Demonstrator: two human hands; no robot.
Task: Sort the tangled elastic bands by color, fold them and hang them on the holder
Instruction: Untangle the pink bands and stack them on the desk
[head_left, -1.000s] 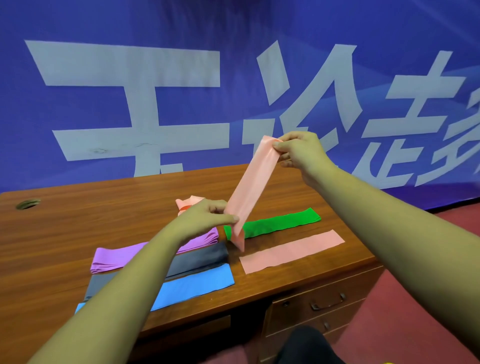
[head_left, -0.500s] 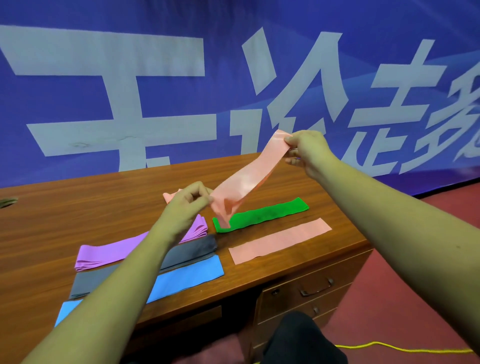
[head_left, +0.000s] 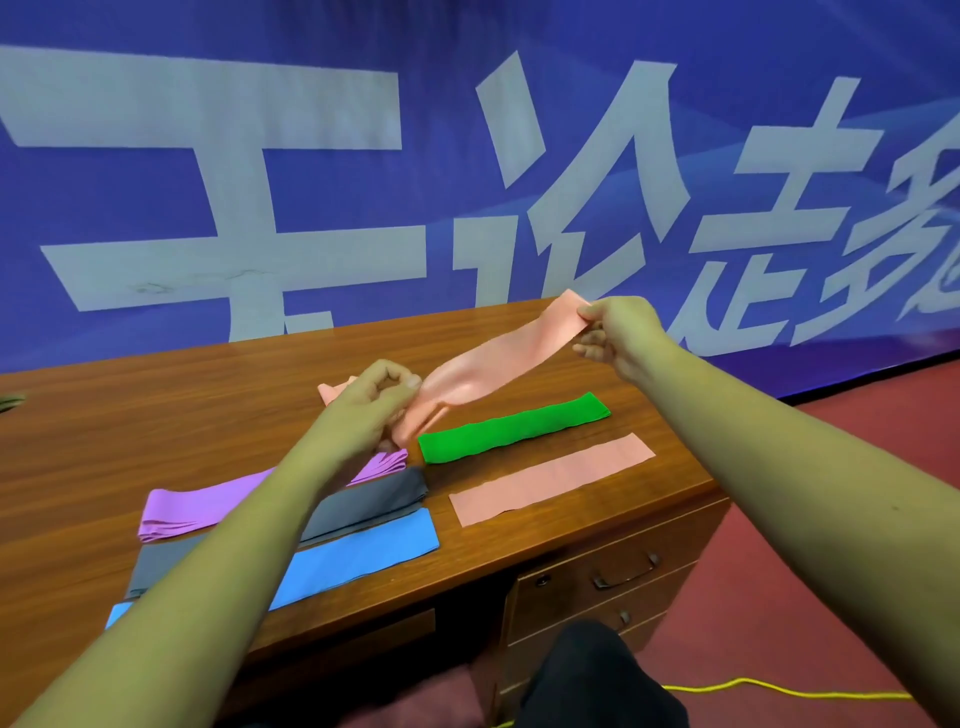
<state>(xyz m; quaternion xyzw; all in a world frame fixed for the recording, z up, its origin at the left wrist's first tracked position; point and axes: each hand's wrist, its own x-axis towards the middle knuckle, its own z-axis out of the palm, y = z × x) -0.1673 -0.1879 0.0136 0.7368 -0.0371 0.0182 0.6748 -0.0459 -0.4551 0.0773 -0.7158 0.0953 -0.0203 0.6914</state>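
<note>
Holds the pink band (head_left: 498, 358) much lower and flatter now than a second ago, no more steep up and down.

Faces a big blue banner (head_left: 467, 156) with white letters. Stands at a brown desk (head_left: 156, 415). Has two drawers (head_left: 613, 577) under the desk, both closed, so no telling what is inside. Shows no holder anywhere.

Pinches the far end of the pink band with the right hand (head_left: 618, 332), thumb on top. Bunches the near end in the left hand (head_left: 374, 400), fingers curled tight around it. Carries the band in the air, over the desk and just above the green band (head_left: 514, 428). Stretches it long-ways from low on the left to higher on the right, with the left hand nearer the body and the right hand farther off. For a fold, most likely needs the right end brought over to the left end, along that same line.

Leaves other bands flat on the desk: the blue band (head_left: 363, 553) at the front edge, the grey band (head_left: 374, 501) touching it behind, then the purple band (head_left: 197, 506), partly under the left arm. To the right, the green band, with a second pink band (head_left: 550, 480) just in front of it. Half hides a small pink piece (head_left: 332, 389) behind the left hand. Down on the red floor, a thin yellow cord (head_left: 779, 688).
</note>
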